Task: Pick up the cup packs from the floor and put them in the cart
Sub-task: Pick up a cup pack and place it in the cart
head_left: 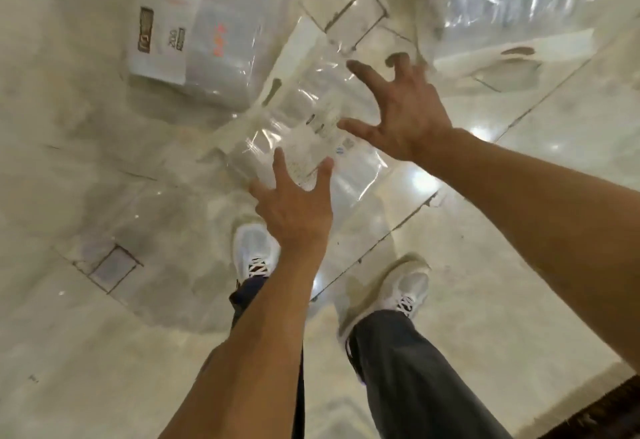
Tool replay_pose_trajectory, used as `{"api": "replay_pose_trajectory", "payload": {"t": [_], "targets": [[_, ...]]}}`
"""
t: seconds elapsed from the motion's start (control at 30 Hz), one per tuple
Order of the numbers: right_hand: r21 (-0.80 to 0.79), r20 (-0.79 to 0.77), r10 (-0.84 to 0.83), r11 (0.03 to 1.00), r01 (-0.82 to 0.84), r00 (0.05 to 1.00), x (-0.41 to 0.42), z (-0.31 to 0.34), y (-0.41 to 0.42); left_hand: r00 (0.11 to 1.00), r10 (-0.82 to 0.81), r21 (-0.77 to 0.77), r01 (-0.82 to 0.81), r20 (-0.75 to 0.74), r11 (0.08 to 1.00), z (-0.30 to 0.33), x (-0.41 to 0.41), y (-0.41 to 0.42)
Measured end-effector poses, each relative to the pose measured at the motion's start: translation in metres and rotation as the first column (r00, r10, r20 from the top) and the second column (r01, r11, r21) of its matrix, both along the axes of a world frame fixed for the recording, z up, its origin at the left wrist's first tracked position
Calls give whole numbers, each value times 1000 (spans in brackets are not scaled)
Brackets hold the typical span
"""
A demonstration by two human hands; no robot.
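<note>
Over floor cup pack, spread hands.

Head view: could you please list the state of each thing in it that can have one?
Left hand: open, fingers spread, holding nothing.
Right hand: open, fingers spread, holding nothing.
Middle cup pack: lying on the floor, under both hands, not lifted.
Labelled cup pack: lying on the floor, untouched.
Far cup pack: on the floor, untouched.
</note>
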State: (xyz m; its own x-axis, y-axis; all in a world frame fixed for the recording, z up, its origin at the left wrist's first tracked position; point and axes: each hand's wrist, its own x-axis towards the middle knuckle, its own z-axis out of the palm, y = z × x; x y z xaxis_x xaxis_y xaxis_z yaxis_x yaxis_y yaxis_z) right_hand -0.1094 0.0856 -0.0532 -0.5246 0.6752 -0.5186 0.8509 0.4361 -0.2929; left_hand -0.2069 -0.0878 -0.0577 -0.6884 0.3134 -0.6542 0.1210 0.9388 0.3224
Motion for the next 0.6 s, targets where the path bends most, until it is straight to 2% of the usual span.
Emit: {"api": "replay_pose_trajectory", "payload": {"t": [0.1, 0.23, 0.33, 0.5, 0.6], "targets": [[-58, 56, -49, 997, 52, 997, -4, -55, -3, 991, 101, 14, -103, 91, 995, -50, 12, 0], [70, 55, -90, 994, 86, 994, 1, -84, -15, 989, 149, 122, -149, 8, 981, -76, 23, -3], [59, -1, -125, 990, 125, 992, 3, -84, -10, 985, 174, 146, -173, 4, 974, -75, 24, -2], [-47, 7, -185, 982, 185, 983, 6, -64, -6, 985, 168, 163, -170, 25, 972, -58, 18, 2], [9, 43, -225, 974, 225, 973, 19, -34, -14, 991, 121, 155, -128, 53, 980, -39, 9, 2]]}}
